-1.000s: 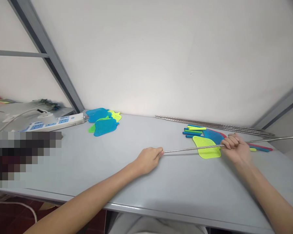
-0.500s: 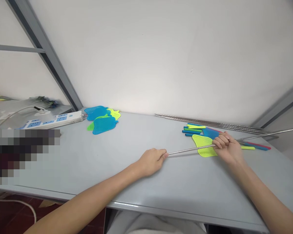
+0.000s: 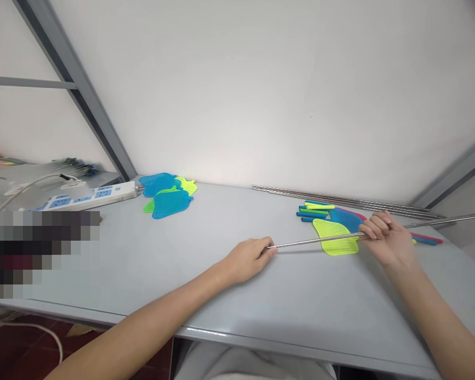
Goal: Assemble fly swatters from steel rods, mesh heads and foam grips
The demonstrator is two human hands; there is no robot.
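Note:
A thin metal rod [image 3: 312, 241] slants across the right half of the head view, above the table. Its left end is pinched in the fingers of my left hand [image 3: 251, 259]. Farther along, my right hand [image 3: 383, 237] is closed around the same rod, which runs on past the right edge of the view. Under the rod lies a yellow-green perforated fly swatter head [image 3: 336, 245]. A blue swatter head [image 3: 344, 219] lies behind it, partly hidden by my right hand. Several short coloured tubes [image 3: 314, 211] are bunched beside these heads.
More metal rods [image 3: 324, 198] lie along the wall at the back. Blue, green and yellow swatter heads [image 3: 172, 204] are piled at the left, near a white power strip [image 3: 111, 196] with cables. Grey metal posts [image 3: 91, 116] stand at both sides of the grey table [image 3: 221, 316].
My right hand has slid left along the rod and then back right. My left hand has shifted slightly right. The view has wobbled a little, and the rod stays held.

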